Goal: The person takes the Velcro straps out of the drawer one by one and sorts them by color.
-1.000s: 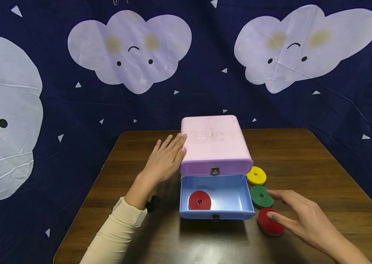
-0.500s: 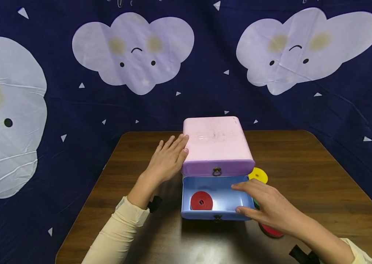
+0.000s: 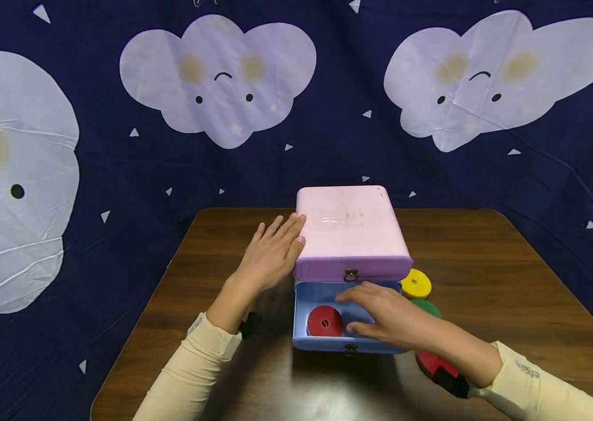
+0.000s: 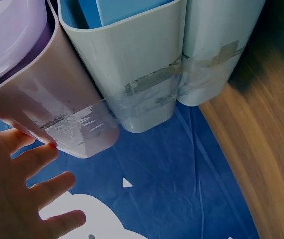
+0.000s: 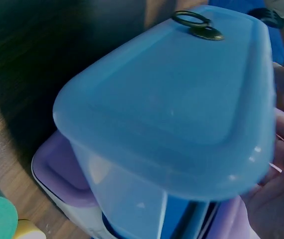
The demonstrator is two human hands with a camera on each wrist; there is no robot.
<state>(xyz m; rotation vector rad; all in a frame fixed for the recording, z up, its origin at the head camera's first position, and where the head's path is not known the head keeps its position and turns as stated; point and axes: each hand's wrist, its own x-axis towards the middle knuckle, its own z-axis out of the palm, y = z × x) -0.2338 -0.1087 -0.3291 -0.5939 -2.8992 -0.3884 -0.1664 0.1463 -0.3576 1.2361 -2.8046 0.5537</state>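
A small drawer cabinet with a pink top [image 3: 349,222] stands on the table, its blue drawer [image 3: 302,298] pulled out. Inside that drawer, on the left, lies a red roll of tape-like strap [image 3: 316,328]. My left hand [image 3: 271,252] rests against the cabinet's left upper edge, fingers spread; the left wrist view shows the fingertips by the pink side wall [image 4: 67,99]. Over the drawer reaches my right hand [image 3: 388,316], thumb and fingers apart, just right of the red roll, holding nothing. In the right wrist view the hand [image 5: 281,184] is partly hidden behind the blue drawer front [image 5: 171,109].
Right of the cabinet lie a yellow roll [image 3: 416,285], a green roll [image 3: 427,307] and a second red roll [image 3: 430,363], the last two partly covered by my right arm. A purple drawer front [image 3: 354,269] is above the blue drawer. A dark cloud-print cloth [image 3: 338,158] hangs behind the table.
My right hand has moved left from above the green and red rolls on the table into the space over the open drawer, near the red roll. My left hand stays at the cabinet.
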